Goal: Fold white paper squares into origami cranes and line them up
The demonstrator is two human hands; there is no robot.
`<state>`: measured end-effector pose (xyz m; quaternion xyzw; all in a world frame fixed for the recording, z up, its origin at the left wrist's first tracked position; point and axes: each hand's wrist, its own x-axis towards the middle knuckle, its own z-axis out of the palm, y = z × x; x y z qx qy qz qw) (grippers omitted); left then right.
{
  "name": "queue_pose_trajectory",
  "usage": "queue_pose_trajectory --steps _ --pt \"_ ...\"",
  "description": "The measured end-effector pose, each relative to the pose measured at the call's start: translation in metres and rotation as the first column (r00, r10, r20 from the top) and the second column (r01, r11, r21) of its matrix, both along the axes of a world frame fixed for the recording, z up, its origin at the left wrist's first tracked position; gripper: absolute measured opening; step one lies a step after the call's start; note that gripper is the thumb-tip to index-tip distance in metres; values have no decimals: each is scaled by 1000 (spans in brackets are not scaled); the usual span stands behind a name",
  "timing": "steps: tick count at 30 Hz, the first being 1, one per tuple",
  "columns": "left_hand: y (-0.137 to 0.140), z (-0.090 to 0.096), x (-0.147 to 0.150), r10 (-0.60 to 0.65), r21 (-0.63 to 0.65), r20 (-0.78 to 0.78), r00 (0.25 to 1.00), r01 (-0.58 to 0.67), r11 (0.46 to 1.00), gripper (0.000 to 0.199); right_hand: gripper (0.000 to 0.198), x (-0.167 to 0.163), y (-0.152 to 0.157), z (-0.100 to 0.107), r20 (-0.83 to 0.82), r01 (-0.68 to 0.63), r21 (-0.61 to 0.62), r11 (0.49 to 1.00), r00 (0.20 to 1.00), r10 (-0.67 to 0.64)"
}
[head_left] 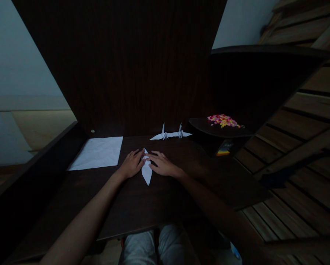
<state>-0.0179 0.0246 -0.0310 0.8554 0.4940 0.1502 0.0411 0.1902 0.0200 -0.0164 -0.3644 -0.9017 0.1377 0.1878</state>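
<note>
A narrow white piece of folded paper point(146, 175), shaped like a kite with pointed ends, lies on the dark table in front of me. My left hand point(132, 163) rests along its left side, fingers stretched toward the paper and fingertips touching it. From the right, my right hand point(163, 164) reaches over its upper part with the fingers spread and laid on the paper. The hands cover much of its middle. Behind them, against the back panel, stand two joined white origami cranes point(171, 135), which neither hand touches.
A creased white sheet point(98, 152) lies at the table's left, beside a raised side board point(40, 162). Small pink, red and yellow pieces point(224, 120) are heaped on a corner shelf point(200, 126) at right. Under it sits a small colourful item point(223, 151).
</note>
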Motion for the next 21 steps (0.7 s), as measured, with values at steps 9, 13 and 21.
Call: queue_pose_trajectory --steps 9,13,21 --pt "-3 3 2 -54 -18 -36 998 54 998 50 29 2 4 -2 -66 -28 78 997 997 33" --pt "-2 4 2 -57 -39 -41 998 55 998 50 27 2 5 -2 -111 -39 105 994 993 51" --pt "-1 5 4 -5 -80 -75 997 -1 997 53 25 1 5 -2 -100 -35 110 993 994 46"
